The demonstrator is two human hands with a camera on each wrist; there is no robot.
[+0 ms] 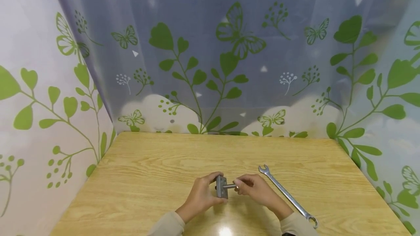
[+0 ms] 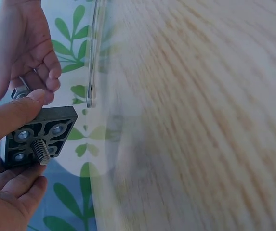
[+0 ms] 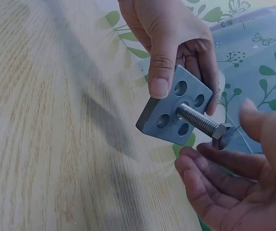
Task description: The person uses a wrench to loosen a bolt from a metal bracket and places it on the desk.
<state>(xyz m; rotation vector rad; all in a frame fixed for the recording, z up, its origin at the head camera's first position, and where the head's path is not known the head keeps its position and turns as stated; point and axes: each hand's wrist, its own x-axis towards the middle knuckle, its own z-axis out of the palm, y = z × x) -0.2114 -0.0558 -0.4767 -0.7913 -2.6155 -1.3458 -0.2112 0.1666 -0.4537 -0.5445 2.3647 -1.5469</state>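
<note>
Two pale sleeves point(image 1: 168, 225) come in from 7 and 5 o'clock in the head view, ending in two hands. The left hand point(image 1: 201, 196) grips one metal plate point(image 3: 170, 107) by its edges, above the table point(image 1: 170, 159) near 6 o'clock. The plate has four holes, plus one bolt point(image 3: 200, 120) through its middle. At 3 o'clock from the plate, the right hand point(image 1: 257, 190) is loose around the bolt's head, thumb clear; whether its fingers touch, I cannot tell. One wrench point(image 1: 288, 196) lies at 4 o'clock, its ring end nearer.
</note>
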